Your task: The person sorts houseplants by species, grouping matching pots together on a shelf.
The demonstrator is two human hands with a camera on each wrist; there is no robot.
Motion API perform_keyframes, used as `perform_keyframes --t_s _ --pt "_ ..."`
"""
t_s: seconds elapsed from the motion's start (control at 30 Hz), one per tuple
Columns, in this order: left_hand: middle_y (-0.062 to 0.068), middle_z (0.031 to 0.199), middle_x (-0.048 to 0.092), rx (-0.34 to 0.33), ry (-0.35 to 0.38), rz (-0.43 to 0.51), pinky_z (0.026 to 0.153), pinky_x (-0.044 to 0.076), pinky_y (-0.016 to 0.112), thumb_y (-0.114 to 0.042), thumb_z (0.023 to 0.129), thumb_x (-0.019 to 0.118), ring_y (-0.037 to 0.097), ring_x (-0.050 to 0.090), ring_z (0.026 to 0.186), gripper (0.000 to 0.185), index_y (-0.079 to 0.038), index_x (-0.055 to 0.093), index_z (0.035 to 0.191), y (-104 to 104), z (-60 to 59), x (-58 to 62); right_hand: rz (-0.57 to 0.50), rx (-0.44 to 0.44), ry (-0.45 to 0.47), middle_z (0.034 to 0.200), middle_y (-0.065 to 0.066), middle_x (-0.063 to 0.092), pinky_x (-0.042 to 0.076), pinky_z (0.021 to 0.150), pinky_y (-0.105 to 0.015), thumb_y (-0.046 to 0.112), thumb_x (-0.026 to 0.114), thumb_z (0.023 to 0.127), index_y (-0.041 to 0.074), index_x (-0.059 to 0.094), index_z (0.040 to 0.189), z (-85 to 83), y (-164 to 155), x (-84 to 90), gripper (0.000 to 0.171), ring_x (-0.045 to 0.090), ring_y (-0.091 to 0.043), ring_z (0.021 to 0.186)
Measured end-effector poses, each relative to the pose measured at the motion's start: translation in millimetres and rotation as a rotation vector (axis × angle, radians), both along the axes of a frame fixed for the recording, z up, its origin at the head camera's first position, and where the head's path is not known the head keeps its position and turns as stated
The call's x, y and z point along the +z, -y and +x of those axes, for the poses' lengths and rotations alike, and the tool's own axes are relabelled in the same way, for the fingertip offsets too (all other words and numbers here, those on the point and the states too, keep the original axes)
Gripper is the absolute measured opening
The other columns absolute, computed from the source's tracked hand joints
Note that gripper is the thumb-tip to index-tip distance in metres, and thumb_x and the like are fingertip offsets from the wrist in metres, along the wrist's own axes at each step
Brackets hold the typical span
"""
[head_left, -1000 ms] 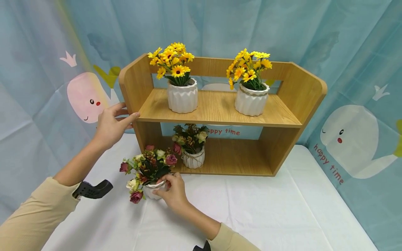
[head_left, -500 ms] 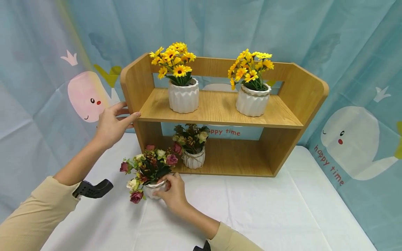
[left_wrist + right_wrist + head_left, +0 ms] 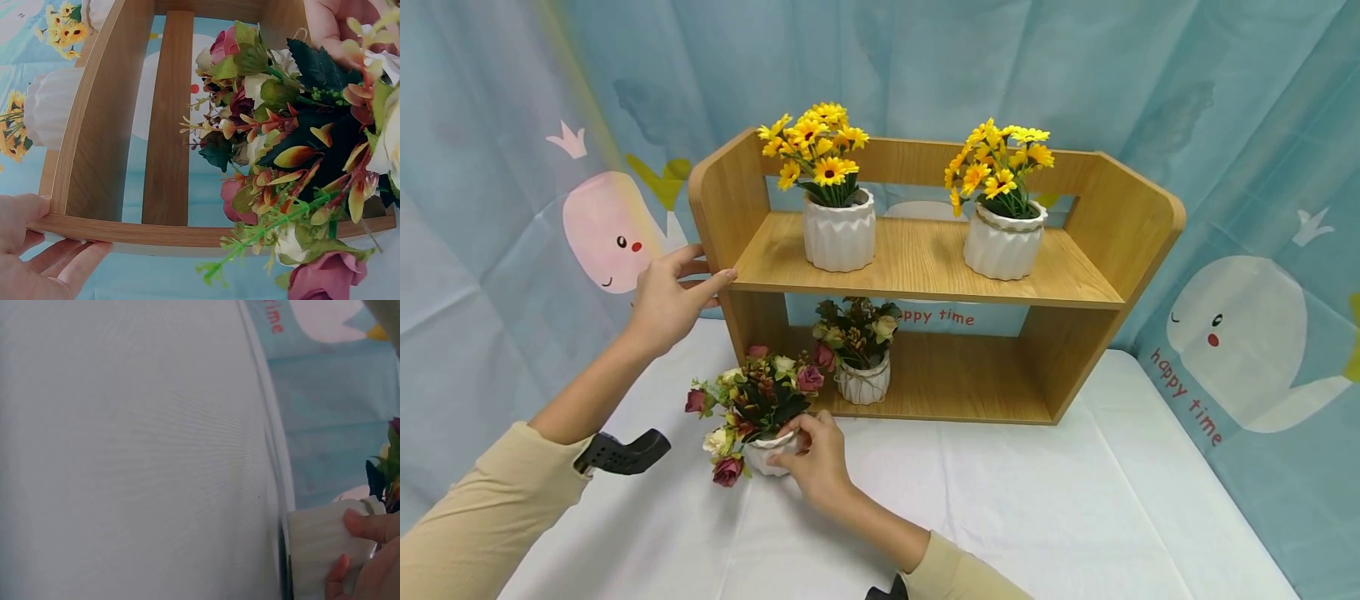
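Note:
My left hand (image 3: 666, 298) holds the left side panel of a two-tier wooden shelf (image 3: 925, 293). Its thumb lies over the panel's front edge, and the fingers rest along the outer face. With my right hand (image 3: 818, 463) I grip the rim of a white fluted flower pot (image 3: 763, 457) in front of the shelf's lower left corner. Purple and cream roses (image 3: 322, 278) with dark leaves fill that pot, leaning left. In the right wrist view, thumb and fingers press on the pot wall (image 3: 322, 544).
On the upper tier stand two white pots (image 3: 839, 233) of yellow daisies (image 3: 827, 154). A smaller rose pot (image 3: 863, 382) tied with twine sits at the left of the lower tier. White cloth (image 3: 1045, 508) covers the table. A blue printed curtain (image 3: 1150, 75) hangs behind.

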State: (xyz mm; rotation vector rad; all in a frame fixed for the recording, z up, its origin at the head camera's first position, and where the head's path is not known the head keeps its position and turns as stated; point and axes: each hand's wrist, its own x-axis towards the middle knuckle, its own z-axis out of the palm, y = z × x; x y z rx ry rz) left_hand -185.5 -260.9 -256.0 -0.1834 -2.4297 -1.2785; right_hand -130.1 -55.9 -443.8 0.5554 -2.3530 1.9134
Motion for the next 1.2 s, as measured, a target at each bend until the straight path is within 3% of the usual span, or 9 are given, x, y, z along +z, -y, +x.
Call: perform_keyframes --t_s 0.83,1.07,1.2 --pt "0.033 0.136 0.063 0.012 -0.007 -0.014 0.067 0.055 0.008 -0.025 0.105 0.069 0.054 0.066 0.116 0.056 0.005 0.053 0.150 -1 -0.5 -0.2 0.096 0.051 -0.049 0.084 0.004 0.047 0.045 0.066 -0.014 -0.001 0.092 0.076 0.003 0.075 0.090 6.1 -40 19.1 0.023 0.043 -0.002 0.078" --pt "0.034 0.134 0.064 0.016 -0.004 -0.015 0.068 0.056 0.009 -0.024 0.104 0.070 0.033 0.074 0.106 0.055 0.005 0.055 0.148 0 0.1 0.2 0.094 0.049 -0.037 0.085 0.003 0.049 0.046 0.065 -0.015 0.000 0.092 0.077 0.003 0.075 0.091 7.4 -54 19.8 0.023 0.044 -0.005 0.079" --pt "0.035 0.135 0.063 0.006 -0.002 -0.009 0.067 0.055 0.008 -0.024 0.104 0.069 0.046 0.072 0.111 0.055 0.007 0.054 0.148 -1 -0.2 0.2 0.085 0.038 -0.030 0.085 0.002 0.049 0.047 0.064 -0.015 0.001 0.092 0.077 0.003 0.075 0.090 7.7 -61 21.2 0.022 0.045 -0.005 0.079"
